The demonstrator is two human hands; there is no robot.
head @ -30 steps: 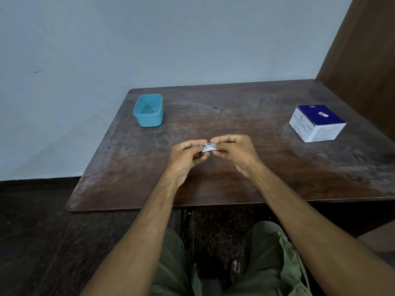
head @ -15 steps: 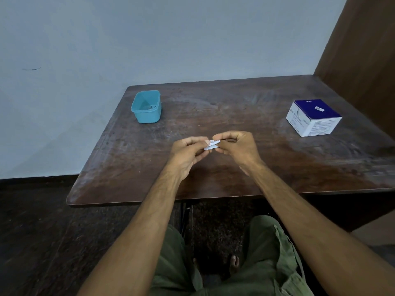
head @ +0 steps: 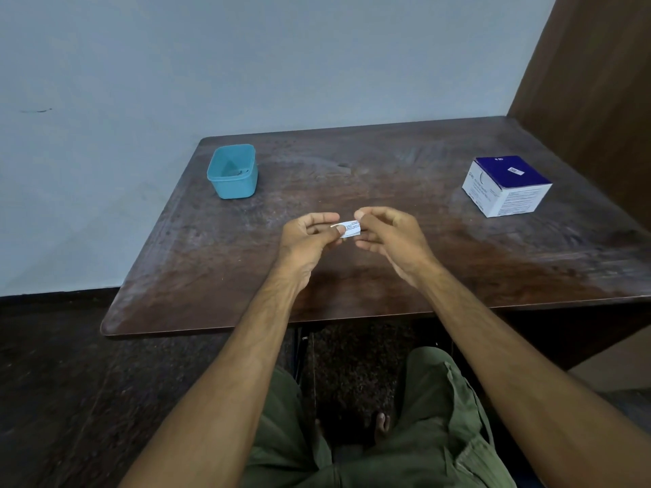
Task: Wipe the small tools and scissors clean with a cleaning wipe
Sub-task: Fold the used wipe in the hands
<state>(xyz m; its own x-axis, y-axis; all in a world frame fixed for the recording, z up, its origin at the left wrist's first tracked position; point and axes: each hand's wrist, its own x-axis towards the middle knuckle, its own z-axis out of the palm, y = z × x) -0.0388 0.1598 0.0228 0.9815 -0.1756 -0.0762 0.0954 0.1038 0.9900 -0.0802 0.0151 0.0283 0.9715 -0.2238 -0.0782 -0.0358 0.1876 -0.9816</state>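
Note:
A small white wipe packet (head: 349, 228) with printed text is held above the middle of the wooden table (head: 405, 262). My left hand (head: 310, 239) pinches its left end between thumb and forefinger. My right hand (head: 389, 236) pinches its right end with thumb and forefinger, the other fingers loosely curled. A teal plastic tub (head: 233, 176) stands at the far left of the table; something thin and metallic lies inside it, too small to make out.
A blue-and-white cardboard box (head: 506, 185) sits at the far right of the table. A pale wall runs behind, a brown wooden panel (head: 591, 82) rises at the right. My knees in green trousers are below the table's near edge.
The packet has turned from crumpled between my fingertips to lying flat and sideways, printed face up. My hands have drawn slightly apart along it. The camera has tilted a little.

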